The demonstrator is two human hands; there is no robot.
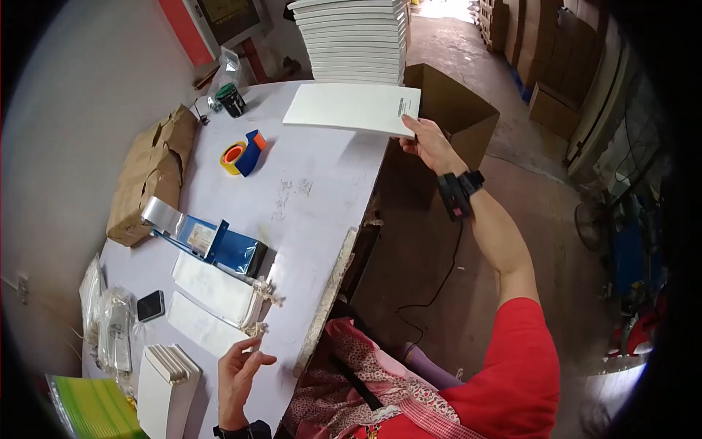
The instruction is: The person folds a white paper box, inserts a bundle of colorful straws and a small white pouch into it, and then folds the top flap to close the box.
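Though partly hidden, the right hand [433, 145] grips a white slab [351, 107], the left hand [238, 374] unclenched.

A: Hands?
B: Two: left hand [240, 369], right hand [433, 146].
A: Flat white packages?
B: One held [347, 106]; one tall stack [355, 44], layers too tight to count.
A: Others?
B: Phone [151, 306], one. Green-lidded jar [232, 102], one. Stringed white bundles [212, 285], two. Open carton [472, 110], one.

You had a lane along the white table [322, 190].
Your left hand [238, 372] had room to the right of the blue, boxy tape dispenser [240, 250]; a tall stack of flat white slabs [356, 45] blocked the far end.
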